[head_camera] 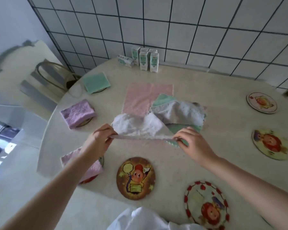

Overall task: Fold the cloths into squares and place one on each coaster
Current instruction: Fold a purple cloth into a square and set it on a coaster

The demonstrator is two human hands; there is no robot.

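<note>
round pale bench (214, 90) by a tiled wall. three coasters look done: green cloth (96, 82), purple cloth (78, 113) and pink cloth (94, 169) folded on them. four sit bare, like the nearest coaster (135, 178). left hand (98, 140) and right hand (192, 143) each pinch the white cloth (140, 128), mid-fold i'd say; a loose pile (178, 110) waits behind.

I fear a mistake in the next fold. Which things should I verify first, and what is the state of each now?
1. Left hand pinches a white cloth corner: ok.
2. Right hand pinches only the white cloth: not ok, a green cloth corner seems caught too.
3. Edge stretched straight between the hands: ok.
4. Free coaster close by: ok, the brown coaster.
5. How many folds done: cannot tell.
</note>
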